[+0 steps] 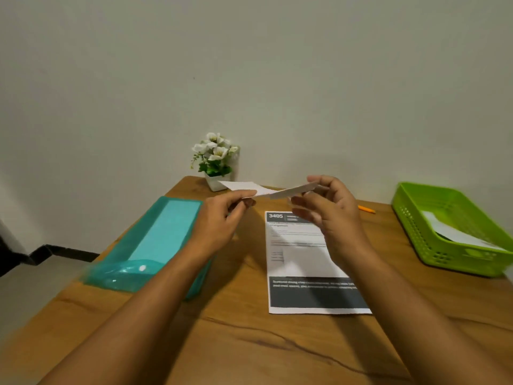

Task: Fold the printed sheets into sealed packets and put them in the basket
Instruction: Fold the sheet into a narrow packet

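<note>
The left hand (219,220) and right hand (333,218) pinch the folded packet (288,190) mid frame; if the fingers (244,193) slip, it could pop open before reaching the basket (408,218).

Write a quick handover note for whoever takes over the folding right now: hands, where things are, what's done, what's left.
Left hand: pinches the left end of the folded paper, held in the air above the table.
Right hand: pinches its right end.
Printed sheet: flat and unfolded on the table, below the hands.
Basket: at the right edge, with white paper already inside.
Done: at least one piece is in the basket.
Left: finish the folded paper (I cannot tell whether it is sealed), put it in the basket, then fold the printed sheet.
</note>
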The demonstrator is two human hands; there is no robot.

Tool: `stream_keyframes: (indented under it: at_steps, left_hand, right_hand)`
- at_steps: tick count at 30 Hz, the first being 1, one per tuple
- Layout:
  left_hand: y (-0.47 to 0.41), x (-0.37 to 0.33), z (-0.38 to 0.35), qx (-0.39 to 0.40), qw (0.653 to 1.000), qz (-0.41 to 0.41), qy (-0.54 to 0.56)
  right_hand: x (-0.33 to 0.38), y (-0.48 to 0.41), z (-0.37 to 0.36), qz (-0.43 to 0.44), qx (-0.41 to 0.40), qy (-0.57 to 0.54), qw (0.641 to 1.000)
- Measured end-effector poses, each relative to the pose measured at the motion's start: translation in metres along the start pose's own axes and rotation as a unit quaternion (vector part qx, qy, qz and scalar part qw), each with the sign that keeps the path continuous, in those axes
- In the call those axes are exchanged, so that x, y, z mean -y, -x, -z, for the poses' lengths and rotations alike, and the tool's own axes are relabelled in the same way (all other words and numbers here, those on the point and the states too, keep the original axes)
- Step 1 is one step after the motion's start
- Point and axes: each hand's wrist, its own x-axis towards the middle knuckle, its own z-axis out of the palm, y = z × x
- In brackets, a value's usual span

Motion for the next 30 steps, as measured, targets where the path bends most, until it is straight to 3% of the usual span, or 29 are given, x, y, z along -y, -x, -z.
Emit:
stream_keyframes:
  at_steps: [3, 6, 15, 19, 21, 25, 30]
  left_hand:
    - [0.002, 0.003, -0.03, 0.02, 0.999, 0.024, -0.031]
    - [0.006, 0.004, -0.053, 0.05, 0.996, 0.043, -0.062]
    - [0.007, 0.024, -0.086, 0.144, 0.973, 0.009, -0.178]
    - [0.016, 0.033, -0.093, 0.044, 0.969, -0.007, -0.241]
    - [0.02, 0.025, -0.098, 0.031, 0.978, -0.04, -0.203]
    - [0.025, 0.014, -0.113, 0.168, 0.959, -0.14, -0.181]
    - [0.024, 0.016, -0.127, 0.157, 0.943, -0.16, -0.244]
  right_hand:
    - [-0.006, 0.003, 0.023, -0.1, -0.018, -0.116, 0.988]
    - [-0.014, 0.005, 0.038, -0.142, -0.016, -0.151, 0.978]
    - [-0.052, -0.005, 0.064, -0.172, -0.089, -0.076, 0.978]
    - [-0.068, -0.007, 0.064, -0.186, -0.114, -0.031, 0.975]
    - [-0.077, -0.009, 0.061, -0.195, -0.119, -0.007, 0.974]
    - [-0.087, -0.012, 0.056, -0.207, -0.104, 0.038, 0.972]
    - [-0.083, -0.013, 0.066, -0.25, -0.029, 0.122, 0.96]
